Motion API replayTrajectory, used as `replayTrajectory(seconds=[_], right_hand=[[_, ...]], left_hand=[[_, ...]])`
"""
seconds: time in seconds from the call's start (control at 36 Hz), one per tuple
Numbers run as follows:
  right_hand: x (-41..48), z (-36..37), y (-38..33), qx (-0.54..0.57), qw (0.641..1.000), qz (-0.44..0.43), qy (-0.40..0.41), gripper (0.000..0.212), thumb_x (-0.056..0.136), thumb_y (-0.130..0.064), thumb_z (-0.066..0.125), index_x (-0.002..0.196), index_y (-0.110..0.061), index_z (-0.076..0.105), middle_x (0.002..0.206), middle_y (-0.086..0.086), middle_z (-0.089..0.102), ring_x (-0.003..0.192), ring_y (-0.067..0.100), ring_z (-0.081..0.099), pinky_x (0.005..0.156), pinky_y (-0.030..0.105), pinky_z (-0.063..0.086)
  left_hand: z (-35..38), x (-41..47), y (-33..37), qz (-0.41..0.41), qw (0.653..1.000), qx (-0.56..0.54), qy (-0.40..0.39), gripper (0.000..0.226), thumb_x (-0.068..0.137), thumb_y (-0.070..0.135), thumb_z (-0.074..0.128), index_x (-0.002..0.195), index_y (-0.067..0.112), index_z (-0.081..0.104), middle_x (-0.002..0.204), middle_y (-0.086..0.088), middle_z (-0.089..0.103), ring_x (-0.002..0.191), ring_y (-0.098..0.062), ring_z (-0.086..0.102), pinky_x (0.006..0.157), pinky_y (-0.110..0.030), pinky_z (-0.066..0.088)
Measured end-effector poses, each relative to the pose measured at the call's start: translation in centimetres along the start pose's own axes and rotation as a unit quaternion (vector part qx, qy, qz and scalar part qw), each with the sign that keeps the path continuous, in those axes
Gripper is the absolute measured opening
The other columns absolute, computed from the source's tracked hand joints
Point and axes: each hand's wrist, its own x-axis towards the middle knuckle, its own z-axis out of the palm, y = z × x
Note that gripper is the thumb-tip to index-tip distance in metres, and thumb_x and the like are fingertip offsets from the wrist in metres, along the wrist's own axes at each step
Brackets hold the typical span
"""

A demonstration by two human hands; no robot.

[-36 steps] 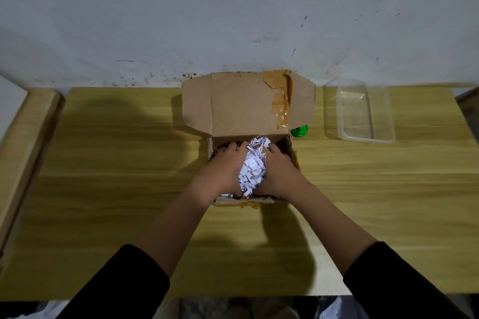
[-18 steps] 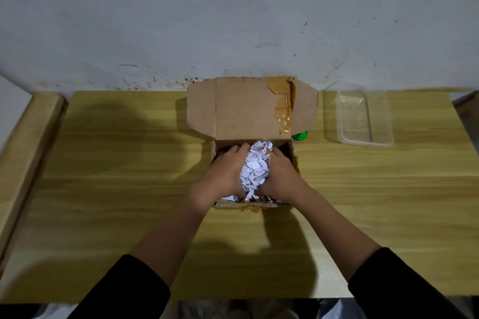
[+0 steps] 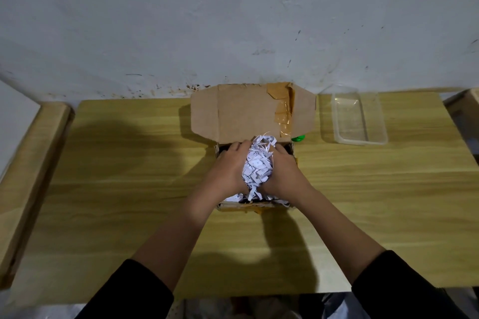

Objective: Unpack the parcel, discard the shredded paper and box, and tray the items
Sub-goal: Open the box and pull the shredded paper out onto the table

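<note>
Now your left hand (image 3: 228, 168) and right hand (image 3: 283, 172) clamp the shredded paper (image 3: 258, 166) between them. They sit over the open box (image 3: 248, 114) near the surface's (image 3: 129, 189) far edge.

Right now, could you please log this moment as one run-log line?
step: lifting shredded paper | left hand, right hand: clasping wad | cardboard box: open | clear plastic tray: empty

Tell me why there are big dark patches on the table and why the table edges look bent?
In the head view, light from above and behind casts shadows of the person on the wooden table, darkest left of the cardboard box and under the right hand and left hand squeezing the shredded paper; the wide-angle lens bends the table edges; the clear plastic tray shows faint glare.
</note>
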Motion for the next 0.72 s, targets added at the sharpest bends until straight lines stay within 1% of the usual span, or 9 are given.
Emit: replayTrajectory(seconds=[0.17, 0.28, 0.33, 0.5, 0.61, 0.72], right_hand=[[-0.5, -0.3, -0.3, -0.004, 1.0, -0.004, 0.023, 0.071, 0.066, -0.029, 0.07, 0.132, -0.024, 0.045, 0.136, -0.002, 0.048, 0.129, 0.022, 0.035, 0.103, 0.048, 0.036], [-0.9, -0.9, -0.7, 0.001, 0.999, -0.019, 0.044, 0.071, 0.065, -0.028, 0.072, 0.131, -0.021, 0.047, 0.139, -0.003, 0.046, 0.133, 0.023, 0.033, 0.103, 0.05, 0.035], [-1.1, -1.4, -1.1, 0.005, 0.999, -0.019, 0.05, 0.072, 0.065, -0.027, 0.073, 0.132, -0.02, 0.046, 0.139, -0.002, 0.046, 0.133, 0.023, 0.033, 0.105, 0.05, 0.033], [-1.3, -2.2, -1.7, -0.012, 0.998, -0.02, 0.055, 0.072, 0.064, -0.036, 0.068, 0.132, -0.024, 0.046, 0.137, -0.002, 0.048, 0.131, 0.022, 0.034, 0.105, 0.046, 0.034], [-1.5, -3.2, -2.3, -0.034, 0.998, -0.019, 0.054, 0.07, 0.065, -0.035, 0.069, 0.131, -0.025, 0.046, 0.135, -0.002, 0.048, 0.129, 0.022, 0.035, 0.104, 0.044, 0.036], [-2.2, -4.4, -3.0, -0.02, 0.997, -0.022, 0.07, 0.07, 0.064, -0.032, 0.072, 0.129, -0.024, 0.047, 0.132, -0.003, 0.05, 0.128, 0.022, 0.037, 0.102, 0.044, 0.038]], left_hand=[[-0.6, -0.6, 0.8, 0.01, 1.0, 0.004, -0.002, 0.109, 0.055, 0.008, 0.082, 0.144, 0.017, 0.019, 0.137, -0.007, 0.037, 0.124, -0.032, 0.04, 0.098, -0.046, 0.04], [-1.3, -0.9, 1.3, 0.022, 0.999, 0.028, 0.011, 0.11, 0.057, 0.008, 0.082, 0.145, 0.019, 0.018, 0.136, -0.005, 0.038, 0.124, -0.029, 0.04, 0.093, -0.039, 0.042], [-1.7, -1.2, 1.6, 0.028, 0.999, 0.031, 0.015, 0.109, 0.057, 0.008, 0.082, 0.145, 0.02, 0.018, 0.136, -0.003, 0.038, 0.125, -0.028, 0.039, 0.093, -0.038, 0.042], [-2.8, -1.9, 2.3, 0.044, 0.998, 0.024, 0.023, 0.103, 0.056, 0.006, 0.081, 0.141, 0.02, 0.025, 0.128, -0.004, 0.043, 0.12, -0.028, 0.043, 0.09, -0.04, 0.045], [-3.5, -2.1, 3.0, 0.047, 0.998, 0.032, 0.022, 0.104, 0.053, 0.011, 0.084, 0.139, 0.021, 0.026, 0.126, -0.004, 0.044, 0.117, -0.031, 0.046, 0.092, -0.045, 0.045], [-4.4, -2.6, 4.0, 0.055, 0.997, 0.043, 0.026, 0.107, 0.053, 0.009, 0.085, 0.141, 0.019, 0.024, 0.131, -0.006, 0.041, 0.12, -0.031, 0.045, 0.097, -0.045, 0.042]])
